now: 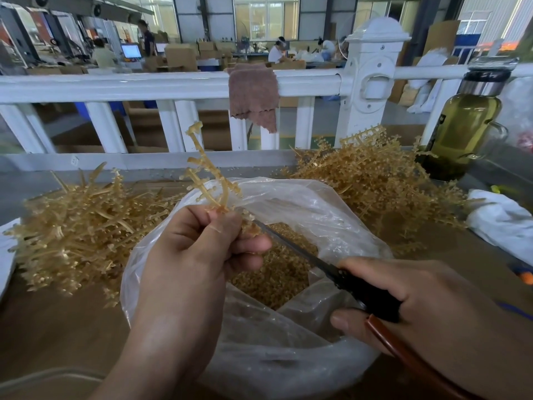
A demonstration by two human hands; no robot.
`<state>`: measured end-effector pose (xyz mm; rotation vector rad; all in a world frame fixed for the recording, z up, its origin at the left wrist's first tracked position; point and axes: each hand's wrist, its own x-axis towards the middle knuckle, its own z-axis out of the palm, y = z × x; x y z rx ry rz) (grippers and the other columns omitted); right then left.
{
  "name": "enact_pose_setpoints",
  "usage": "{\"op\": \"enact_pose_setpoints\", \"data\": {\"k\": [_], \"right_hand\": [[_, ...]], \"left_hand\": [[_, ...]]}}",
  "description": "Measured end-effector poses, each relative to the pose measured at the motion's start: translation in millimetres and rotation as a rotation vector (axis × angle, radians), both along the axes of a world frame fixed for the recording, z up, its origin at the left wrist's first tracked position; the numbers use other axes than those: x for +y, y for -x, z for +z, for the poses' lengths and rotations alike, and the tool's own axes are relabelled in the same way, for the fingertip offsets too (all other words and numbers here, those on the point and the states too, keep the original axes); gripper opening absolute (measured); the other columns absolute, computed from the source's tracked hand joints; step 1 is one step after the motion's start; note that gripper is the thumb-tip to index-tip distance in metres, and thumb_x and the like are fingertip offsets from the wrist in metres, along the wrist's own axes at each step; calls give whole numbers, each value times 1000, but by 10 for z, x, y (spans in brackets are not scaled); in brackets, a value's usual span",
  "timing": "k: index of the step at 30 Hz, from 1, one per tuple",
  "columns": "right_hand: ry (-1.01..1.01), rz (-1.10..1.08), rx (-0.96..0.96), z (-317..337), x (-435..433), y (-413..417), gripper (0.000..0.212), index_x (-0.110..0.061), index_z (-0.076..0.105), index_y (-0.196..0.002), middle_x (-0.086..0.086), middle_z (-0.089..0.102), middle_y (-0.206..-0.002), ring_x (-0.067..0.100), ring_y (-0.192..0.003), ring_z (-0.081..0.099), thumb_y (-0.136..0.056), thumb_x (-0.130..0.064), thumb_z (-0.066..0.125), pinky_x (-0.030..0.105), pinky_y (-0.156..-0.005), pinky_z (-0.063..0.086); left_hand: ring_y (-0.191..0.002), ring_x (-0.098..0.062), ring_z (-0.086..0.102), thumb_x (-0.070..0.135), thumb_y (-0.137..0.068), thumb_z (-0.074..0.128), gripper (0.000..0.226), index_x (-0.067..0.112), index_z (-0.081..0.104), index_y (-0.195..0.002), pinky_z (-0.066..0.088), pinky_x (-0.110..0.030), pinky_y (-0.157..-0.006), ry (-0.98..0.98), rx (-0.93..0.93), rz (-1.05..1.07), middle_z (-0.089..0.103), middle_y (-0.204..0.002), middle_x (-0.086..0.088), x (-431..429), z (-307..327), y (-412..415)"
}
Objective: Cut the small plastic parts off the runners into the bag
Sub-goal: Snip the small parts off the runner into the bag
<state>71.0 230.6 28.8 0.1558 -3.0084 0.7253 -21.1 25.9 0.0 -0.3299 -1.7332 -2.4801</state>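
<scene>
Runner (208, 180) stands nearly upright, long axis rising far and slightly left from the left hand (187, 255), which pinches its base above the bag (317, 209). Right hand (427, 298) grips a cutter (291, 245), its tip at that base.

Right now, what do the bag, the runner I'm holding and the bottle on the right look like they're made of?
Bag: thin clear plastic film, glossy and wrinkled, contents showing through. Runner: amber, slightly translucent moulded plastic. Bottle: probably glass, clear, yellowish liquid visible, shiny metal collar under a dark cap.
</scene>
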Motion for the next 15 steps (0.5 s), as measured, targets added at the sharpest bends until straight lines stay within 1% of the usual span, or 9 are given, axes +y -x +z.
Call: {"op": "enact_pose_setpoints", "data": {"k": [2,4,5,8,11,13,14,15], "right_hand": [[11,-7,0,0,6,10,57,-50,57,-109,-22,65,-89,-1,-81,62,-68,-86,44,25,-69,50],[19,-17,-1,0,12,21,55,-55,54,-109,-26,65,-90,-3,-82,62,-67,-88,42,22,-65,49],[32,-22,-3,1,15,25,53,-58,53,-108,-27,64,-91,-4,-82,62,-66,-88,42,20,-66,49],[36,-25,-12,-12,19,24,53,-63,51,-107,-28,64,-89,-6,-81,62,-64,-92,40,16,-66,48],[49,-31,0,-27,21,32,52,-64,51,-108,-31,64,-89,-9,-83,62,-63,-89,43,14,-71,48],[66,-30,6,-24,13,37,49,-66,51,-107,-34,64,-89,-12,-84,61,-62,-85,46,11,-76,46],[69,-29,9,-20,8,38,47,-66,52,-106,-35,64,-88,-13,-84,61,-63,-84,47,10,-77,46],[72,-30,12,-16,5,37,45,-66,52,-105,-34,64,-87,-13,-83,61,-63,-83,48,10,-76,46]], "left_hand": [[-68,-21,74,18,-83,69,24,31,67,-62,53,-22,-53,-34,-5,-47,69,-68,-7,-3,19,-4],[-66,-20,73,12,-78,77,25,28,66,-62,52,-22,-51,-67,-8,-77,69,-71,-8,-9,33,-7],[-65,-19,72,13,-75,79,24,27,65,-63,52,-22,-50,-85,-12,-85,70,-73,-10,-11,40,-11],[-62,-17,71,20,-72,70,13,27,64,-63,51,-21,-48,-110,-20,-90,72,-76,-8,-2,65,-38],[-58,-15,68,18,-73,68,14,27,63,-64,48,-20,-46,-121,-29,-93,74,-79,-10,-5,70,-42],[-55,-14,65,14,-74,73,18,26,61,-67,47,-20,-46,-133,-27,-110,73,-76,-6,-9,74,-40],[-55,-14,64,10,-74,77,23,25,61,-68,47,-20,-46,-141,-27,-118,71,-74,-3,-10,74,-38],[-54,-13,63,7,-75,76,25,26,61,-67,46,-20,-46,-148,-29,-128,70,-72,-1,-13,75,-37]]}}
